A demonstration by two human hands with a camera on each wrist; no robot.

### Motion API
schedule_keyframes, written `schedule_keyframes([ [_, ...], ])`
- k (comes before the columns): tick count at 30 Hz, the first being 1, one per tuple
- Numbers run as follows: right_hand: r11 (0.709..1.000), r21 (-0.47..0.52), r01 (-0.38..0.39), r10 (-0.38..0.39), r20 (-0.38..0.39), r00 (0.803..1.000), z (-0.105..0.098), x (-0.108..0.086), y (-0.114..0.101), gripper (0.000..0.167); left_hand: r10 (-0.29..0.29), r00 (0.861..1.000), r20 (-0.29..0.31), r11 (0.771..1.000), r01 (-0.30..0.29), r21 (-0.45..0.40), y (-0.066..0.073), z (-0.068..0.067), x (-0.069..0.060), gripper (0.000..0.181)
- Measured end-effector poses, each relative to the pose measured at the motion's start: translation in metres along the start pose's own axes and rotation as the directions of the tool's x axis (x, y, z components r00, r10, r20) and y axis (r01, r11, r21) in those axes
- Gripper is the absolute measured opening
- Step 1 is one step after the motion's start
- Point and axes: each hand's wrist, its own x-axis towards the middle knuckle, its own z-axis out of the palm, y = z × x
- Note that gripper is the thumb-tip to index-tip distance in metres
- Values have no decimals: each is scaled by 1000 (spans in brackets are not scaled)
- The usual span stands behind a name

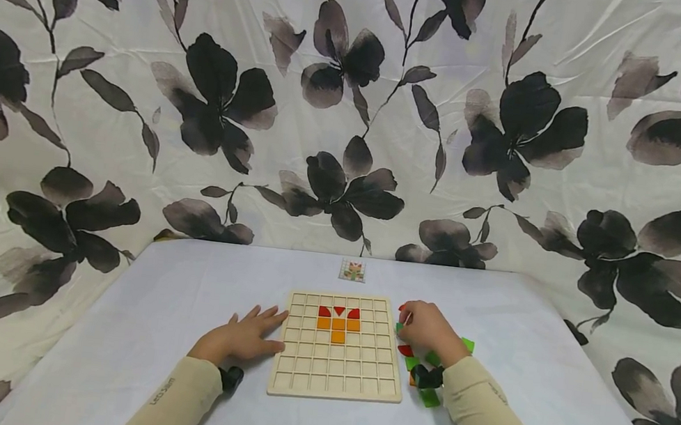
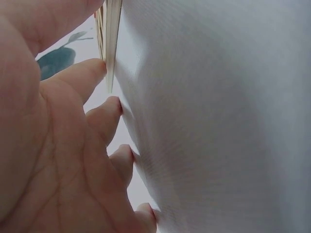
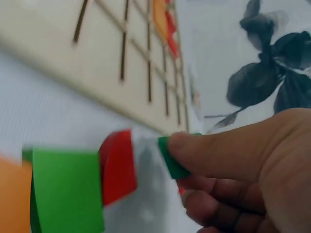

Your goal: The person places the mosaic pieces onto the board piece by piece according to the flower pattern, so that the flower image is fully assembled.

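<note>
A pale wooden grid board (image 1: pixel 298 362) lies on the table, with several red and orange tiles (image 1: pixel 338 324) set in its upper middle cells. My left hand (image 1: pixel 243 336) spreads its fingers at the board's left edge; the thumb and a fingertip touch the rim. At the right edge of the board is my right hand (image 1: pixel 430 331). Its thumb and curled fingers pinch a green tile (image 3: pixel 171 158), partly covered by the thumb. A bit of red shows just under those fingers in the right wrist view. Nearby stand a red tile (image 3: pixel 118 167) and a bright green tile (image 3: pixel 67 189).
More loose tiles, among them a green one (image 1: pixel 429 398), lie right of the board, partly under the right wrist. A small patterned card (image 1: pixel 353 271) lies beyond the board on the white tablecloth (image 1: pixel 214 268). Behind the table hangs a flower-print cloth (image 1: pixel 411 199).
</note>
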Motion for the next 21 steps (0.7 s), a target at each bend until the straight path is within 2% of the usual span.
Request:
schedule_keyframes([
  [5, 986, 137, 95, -92, -23, 995, 9, -4, -14, 16, -4, 1000, 8, 1000, 4, -3, 1, 0, 0, 74],
  [7, 968, 228, 101, -105, 4, 994, 18, -4, -21, 12, -5, 1000, 13, 1000, 5, -8, 1, 0, 0, 74],
  [10, 946, 309, 102, -117, 29, 993, 29, -4, -32, 7, -7, 1000, 17, 1000, 8, -10, 0, 1, 0, 74],
  [15, 949, 299, 95, -103, 11, 995, 40, -3, -44, 5, -10, 1000, 18, 1000, 10, -12, -2, 4, 3, 74],
  [21, 941, 338, 22, -23, 1, 1000, 44, -1, -49, 6, -8, 1000, 18, 1000, 9, -4, 0, 2, 2, 74],
])
